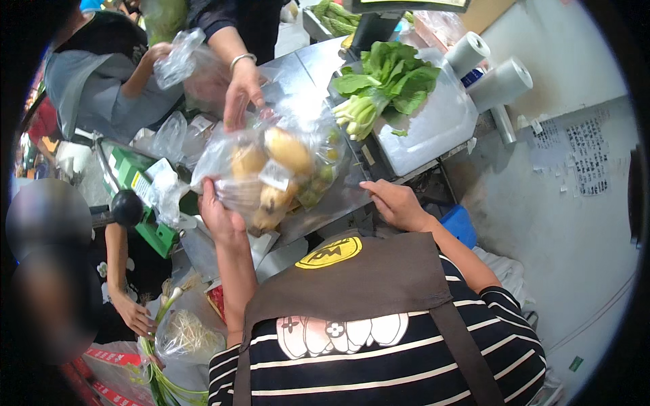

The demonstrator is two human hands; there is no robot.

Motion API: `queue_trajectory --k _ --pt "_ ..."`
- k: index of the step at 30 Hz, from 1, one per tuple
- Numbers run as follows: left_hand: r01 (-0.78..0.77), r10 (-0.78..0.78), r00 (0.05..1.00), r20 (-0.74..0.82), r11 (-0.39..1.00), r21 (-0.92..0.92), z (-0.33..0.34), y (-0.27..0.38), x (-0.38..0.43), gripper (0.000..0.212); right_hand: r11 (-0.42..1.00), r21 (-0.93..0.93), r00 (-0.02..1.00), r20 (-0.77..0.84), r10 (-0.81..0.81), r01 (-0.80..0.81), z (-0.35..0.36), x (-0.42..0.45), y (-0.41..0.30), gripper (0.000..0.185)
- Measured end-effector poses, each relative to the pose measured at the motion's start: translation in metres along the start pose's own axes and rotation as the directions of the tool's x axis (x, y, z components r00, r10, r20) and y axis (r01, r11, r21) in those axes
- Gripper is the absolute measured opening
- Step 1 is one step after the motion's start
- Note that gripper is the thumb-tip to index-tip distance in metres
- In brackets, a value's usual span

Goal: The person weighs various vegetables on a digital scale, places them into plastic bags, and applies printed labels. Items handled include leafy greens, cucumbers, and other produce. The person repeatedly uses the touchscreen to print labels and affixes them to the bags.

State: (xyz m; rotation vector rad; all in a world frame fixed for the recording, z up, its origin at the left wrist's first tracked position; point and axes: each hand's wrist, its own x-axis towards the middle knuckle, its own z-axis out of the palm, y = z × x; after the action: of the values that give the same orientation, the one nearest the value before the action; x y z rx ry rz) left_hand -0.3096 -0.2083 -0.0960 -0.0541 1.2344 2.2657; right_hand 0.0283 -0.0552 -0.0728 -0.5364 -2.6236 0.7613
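My left hand [222, 215] grips the side of a clear plastic bag [271, 162] of brownish-yellow, rounded produce with a white label on it. Another person's hand [244, 94], with a bracelet on the wrist, reaches to the top of this bag. Green produce in clear plastic [320, 177] lies just right of it. My right hand [393, 203] is near the front edge of the metal counter [337, 203], its fingers curled; whether it holds anything is unclear. Leafy greens [386, 86] lie partly on the metal weighing plate [431, 127], beyond my right hand.
Two rolls of plastic bags [500, 83] stand at the plate's far right. A green device [147, 203] with a black ball knob [127, 208] is at left. Below it, another person's hand [134, 314] touches spring onions [157, 350]. A blue container [458, 226] sits under the counter.
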Motion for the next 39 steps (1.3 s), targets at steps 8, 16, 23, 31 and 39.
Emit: queue_trajectory --k 8,16,23,31,39 --pt "0.05 -0.05 0.999 0.014 0.999 0.01 0.135 -0.031 0.019 0.043 0.988 -0.061 0.943 -0.311 0.119 -0.145 -0.078 -0.067 0.086 0.033" --pt "-0.132 0.158 0.982 -0.1 0.965 0.227 0.167 -0.069 0.098 0.042 0.672 0.255 0.517 -0.472 0.714 -0.695 -0.211 -0.155 0.277 0.038" --pt "-0.235 0.162 0.962 0.221 0.903 0.36 0.115 -0.037 0.111 0.044 0.348 0.292 0.406 0.169 0.898 -0.891 -0.183 -0.193 0.42 0.041" --pt "-0.148 0.018 0.982 0.188 0.693 0.705 0.254 -0.09 -0.005 0.056 0.403 0.639 0.54 0.022 0.841 -0.655 -0.131 -0.198 0.414 0.033" --pt "-0.564 0.273 0.818 0.506 0.21 0.799 0.254 -0.127 -0.008 0.074 0.152 0.901 0.247 -0.052 0.968 -0.406 -0.18 -0.199 0.436 0.025"
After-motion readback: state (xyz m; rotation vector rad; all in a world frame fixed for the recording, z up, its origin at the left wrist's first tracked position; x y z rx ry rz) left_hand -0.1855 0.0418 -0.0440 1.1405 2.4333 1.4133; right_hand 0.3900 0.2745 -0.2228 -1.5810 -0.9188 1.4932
